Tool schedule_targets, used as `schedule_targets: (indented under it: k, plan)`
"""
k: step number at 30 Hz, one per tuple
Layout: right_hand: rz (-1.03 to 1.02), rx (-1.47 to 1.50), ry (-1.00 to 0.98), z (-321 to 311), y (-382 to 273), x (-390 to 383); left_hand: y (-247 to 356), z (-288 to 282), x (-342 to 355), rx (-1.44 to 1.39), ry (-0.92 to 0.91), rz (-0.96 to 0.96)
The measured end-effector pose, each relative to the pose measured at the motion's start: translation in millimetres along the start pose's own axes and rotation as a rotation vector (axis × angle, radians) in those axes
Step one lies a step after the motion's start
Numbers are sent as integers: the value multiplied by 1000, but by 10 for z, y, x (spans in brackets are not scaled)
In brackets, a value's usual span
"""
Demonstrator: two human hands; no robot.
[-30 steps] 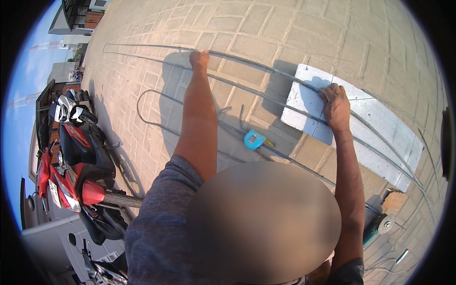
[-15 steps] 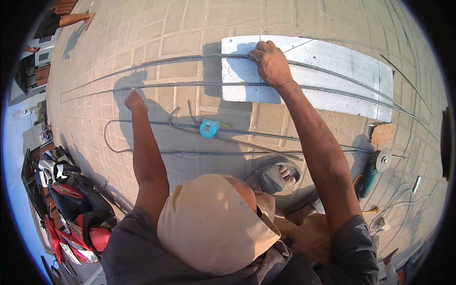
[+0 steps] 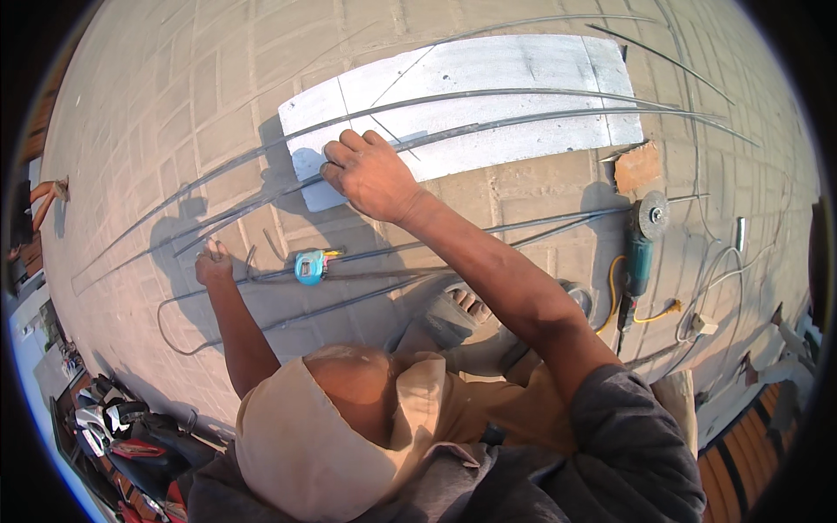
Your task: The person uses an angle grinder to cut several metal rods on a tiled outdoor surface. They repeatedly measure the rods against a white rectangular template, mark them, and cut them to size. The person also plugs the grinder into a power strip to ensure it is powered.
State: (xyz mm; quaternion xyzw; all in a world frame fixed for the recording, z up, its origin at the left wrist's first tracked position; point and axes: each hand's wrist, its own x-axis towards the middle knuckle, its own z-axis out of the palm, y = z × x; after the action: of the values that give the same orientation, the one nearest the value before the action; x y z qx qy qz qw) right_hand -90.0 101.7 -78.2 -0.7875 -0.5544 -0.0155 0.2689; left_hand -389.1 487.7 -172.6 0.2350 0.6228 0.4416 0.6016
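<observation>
Two long thin steel rods [image 3: 497, 93] run lengthwise across a white board [image 3: 488, 65] on the ground and come close together at their right ends. My right hand [image 3: 370, 177] is closed around the nearer steel rod [image 3: 445, 133], close to the board's near left corner. Below the rods' left stretch is my left hand [image 3: 214, 263], its fingers curled; whether they hold anything is hidden. A blue tape measure [image 3: 309, 267] lies between my hands and my body, beside a bent rod [image 3: 163, 327] with a rounded left end.
An angle grinder [image 3: 641, 261] with an exposed disc lies at the right, with cables [image 3: 728, 288] behind it. A cardboard scrap [image 3: 637, 167] sits by the board. My sandalled foot [image 3: 462, 314] is close in. Motorbikes [image 3: 131, 444] stand lower left; another person's leg [image 3: 54, 189] shows far left.
The view has turned and shifted. My right hand has passed from the farther rod to the nearer one, toward the board's left end. My left hand has come off the nearer rod, toward me.
</observation>
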Motion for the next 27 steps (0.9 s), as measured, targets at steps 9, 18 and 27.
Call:
schedule_targets:
  k: [9, 18, 27]
  plan:
    - [39, -10, 26, -3, 252, -241, 95, -303, 88, 16, 75, 58]
    - [18, -28, -13, 73, 331, -293, 123, -311, -45, 66, 40, 73]
    - [12, 28, 3, 109, 298, -225, 239, -478, 147, 183, 50, 150]
